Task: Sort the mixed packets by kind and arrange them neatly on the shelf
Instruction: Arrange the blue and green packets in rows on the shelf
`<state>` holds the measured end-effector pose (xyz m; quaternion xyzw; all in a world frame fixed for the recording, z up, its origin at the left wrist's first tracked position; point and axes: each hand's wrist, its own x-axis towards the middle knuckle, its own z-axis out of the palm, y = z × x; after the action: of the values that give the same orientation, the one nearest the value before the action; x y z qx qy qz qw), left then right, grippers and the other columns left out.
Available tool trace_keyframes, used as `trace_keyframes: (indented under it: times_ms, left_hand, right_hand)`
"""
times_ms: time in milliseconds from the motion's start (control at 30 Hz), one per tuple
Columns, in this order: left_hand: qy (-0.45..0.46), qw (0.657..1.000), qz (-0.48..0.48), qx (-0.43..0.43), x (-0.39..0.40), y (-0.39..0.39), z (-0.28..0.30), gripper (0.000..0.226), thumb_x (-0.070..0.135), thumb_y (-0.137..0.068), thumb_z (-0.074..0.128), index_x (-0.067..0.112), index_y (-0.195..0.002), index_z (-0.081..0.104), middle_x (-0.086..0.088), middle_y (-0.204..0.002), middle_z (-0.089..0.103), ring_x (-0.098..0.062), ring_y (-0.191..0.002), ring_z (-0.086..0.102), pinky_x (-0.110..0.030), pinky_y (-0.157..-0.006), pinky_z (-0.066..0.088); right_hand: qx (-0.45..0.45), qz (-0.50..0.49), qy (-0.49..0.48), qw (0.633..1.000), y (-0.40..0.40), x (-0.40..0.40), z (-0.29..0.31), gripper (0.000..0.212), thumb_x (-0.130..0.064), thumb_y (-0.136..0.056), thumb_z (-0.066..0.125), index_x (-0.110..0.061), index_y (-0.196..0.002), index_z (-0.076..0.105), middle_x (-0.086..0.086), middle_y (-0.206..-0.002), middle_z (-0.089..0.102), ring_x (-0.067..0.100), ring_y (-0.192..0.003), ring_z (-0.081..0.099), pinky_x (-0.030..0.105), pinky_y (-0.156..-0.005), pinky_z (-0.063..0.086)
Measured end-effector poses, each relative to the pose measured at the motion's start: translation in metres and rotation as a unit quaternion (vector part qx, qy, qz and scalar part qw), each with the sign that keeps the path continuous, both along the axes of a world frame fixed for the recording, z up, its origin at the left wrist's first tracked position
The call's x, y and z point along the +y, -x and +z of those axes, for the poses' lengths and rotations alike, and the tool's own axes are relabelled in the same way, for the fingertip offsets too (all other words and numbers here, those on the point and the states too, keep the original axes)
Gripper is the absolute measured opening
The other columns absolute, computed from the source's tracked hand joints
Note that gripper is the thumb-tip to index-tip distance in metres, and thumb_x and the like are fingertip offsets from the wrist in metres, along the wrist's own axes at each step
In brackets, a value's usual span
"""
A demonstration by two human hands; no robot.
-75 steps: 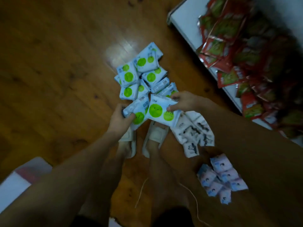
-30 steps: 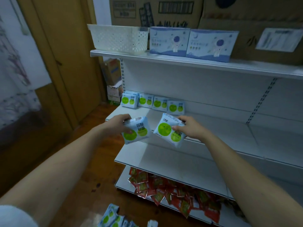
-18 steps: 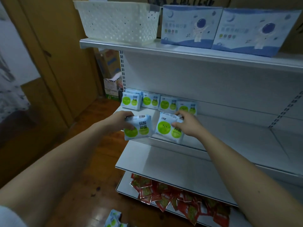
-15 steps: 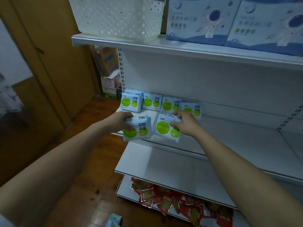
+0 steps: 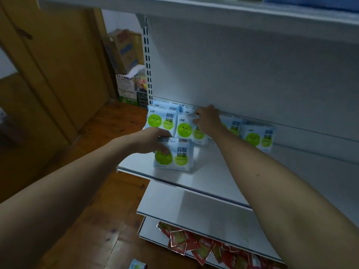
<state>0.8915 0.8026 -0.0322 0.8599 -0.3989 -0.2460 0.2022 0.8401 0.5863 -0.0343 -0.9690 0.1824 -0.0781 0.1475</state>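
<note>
Up close, left hand [image 5: 149, 139] clamped on top of a blue packet [image 5: 174, 154] standing upright near the shelf [image 5: 209, 177] front, right hand [image 5: 206, 121] pinching a second packet [image 5: 186, 127] into the back row [image 5: 256, 135], red sachets [image 5: 194, 243] heaped on the bottom shelf

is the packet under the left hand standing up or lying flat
Standing up. The packet rests on its bottom edge on the shelf, printed front facing out, with the left hand gripping its top.

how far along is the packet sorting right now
Done: a row of green-dot packets stands at the back of the middle shelf. In hand: left hand and right hand each place one more. Left: red packets heaped on the bottom shelf.
</note>
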Motion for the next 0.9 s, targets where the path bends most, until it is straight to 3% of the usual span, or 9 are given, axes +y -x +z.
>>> trace_keyframes:
  times_ms: [233,267,333,433,567,667,767,833,900]
  left_hand:
    - [-0.004,0.999,-0.041,-0.007,-0.010,0.002,0.000,0.041,0.019,-0.083,0.075,0.012,-0.121,0.061,-0.004,-0.112,0.064,-0.024,-0.099,0.062,-0.038,-0.088,0.053]
    - [-0.006,0.999,-0.044,-0.004,-0.012,0.002,0.001,0.042,0.020,-0.083,0.076,0.013,-0.121,0.061,-0.004,-0.113,0.065,-0.024,-0.099,0.062,-0.039,-0.088,0.053]
    - [-0.011,0.999,-0.049,-0.002,-0.016,0.003,0.003,0.042,0.022,-0.082,0.077,0.014,-0.120,0.061,-0.004,-0.110,0.066,-0.025,-0.095,0.064,-0.041,-0.084,0.055]
    - [-0.002,0.998,-0.062,0.000,-0.031,0.011,0.007,0.034,0.023,-0.082,0.077,0.014,-0.111,0.063,-0.007,-0.098,0.066,-0.023,-0.084,0.063,-0.033,-0.071,0.053]
    - [-0.005,0.995,-0.104,0.000,-0.061,0.032,0.008,0.031,0.025,-0.081,0.077,0.015,-0.107,0.063,0.001,-0.088,0.061,-0.014,-0.073,0.057,-0.015,-0.056,0.040]
    - [0.001,0.993,-0.117,-0.010,-0.087,0.046,-0.002,0.042,0.025,-0.083,0.075,0.015,-0.120,0.060,0.004,-0.102,0.058,-0.016,-0.093,0.056,-0.021,-0.072,0.041]
    - [0.109,0.993,-0.042,-0.035,-0.105,0.050,-0.010,0.046,0.025,-0.086,0.072,0.016,-0.127,0.056,-0.005,-0.125,0.055,-0.024,-0.115,0.054,-0.027,-0.088,0.040]
    - [0.161,0.981,0.030,-0.104,-0.110,0.048,-0.014,0.047,0.025,-0.086,0.071,0.016,-0.129,0.055,-0.009,-0.132,0.052,-0.029,-0.122,0.050,-0.035,-0.097,0.043]
    - [0.126,0.968,0.083,-0.199,-0.110,0.043,-0.019,0.049,0.022,-0.087,0.066,0.018,-0.133,0.051,-0.011,-0.131,0.050,-0.033,-0.121,0.046,-0.046,-0.096,0.045]
  right_hand:
    - [-0.089,-0.088,0.067,0.990,-0.004,0.017,-0.018,0.044,-0.022,-0.091,0.062,-0.009,-0.129,0.044,0.018,-0.133,0.039,0.035,-0.120,0.041,0.047,-0.088,0.047]
    - [-0.125,-0.086,0.072,0.986,0.004,0.020,-0.014,0.041,-0.025,-0.090,0.063,-0.010,-0.125,0.046,0.015,-0.129,0.044,0.032,-0.115,0.045,0.044,-0.083,0.047]
    - [-0.175,-0.039,-0.033,0.983,0.027,0.024,-0.001,0.022,-0.029,-0.093,0.059,-0.014,-0.108,0.052,0.007,-0.111,0.055,0.024,-0.097,0.054,0.035,-0.072,0.042]
    - [-0.060,0.036,-0.161,0.985,0.078,0.023,0.014,0.028,-0.047,-0.093,0.057,-0.021,-0.102,0.056,-0.005,-0.097,0.061,0.013,-0.083,0.057,0.032,-0.069,0.046]
    - [0.050,0.066,-0.140,0.987,0.132,0.012,0.007,0.039,-0.049,-0.083,0.070,-0.028,-0.111,0.054,-0.008,-0.110,0.059,0.013,-0.095,0.057,0.031,-0.078,0.048]
    - [0.044,0.043,-0.162,0.985,0.143,-0.008,0.000,0.033,-0.033,-0.084,0.073,-0.023,-0.109,0.055,-0.005,-0.104,0.058,0.015,-0.094,0.056,0.027,-0.070,0.041]
    - [0.020,0.014,-0.147,0.989,0.142,-0.034,0.006,0.031,-0.025,-0.087,0.071,-0.015,-0.113,0.058,-0.003,-0.099,0.056,0.014,-0.090,0.053,0.025,-0.062,0.037]
    - [-0.001,0.004,-0.138,0.990,0.137,-0.050,0.011,0.030,-0.022,-0.089,0.069,-0.010,-0.114,0.059,0.000,-0.099,0.056,0.015,-0.088,0.052,0.023,-0.060,0.034]
    - [-0.012,0.004,-0.120,0.993,0.128,-0.064,0.014,0.028,-0.020,-0.090,0.068,-0.008,-0.113,0.058,0.001,-0.097,0.055,0.016,-0.087,0.050,0.021,-0.056,0.031]
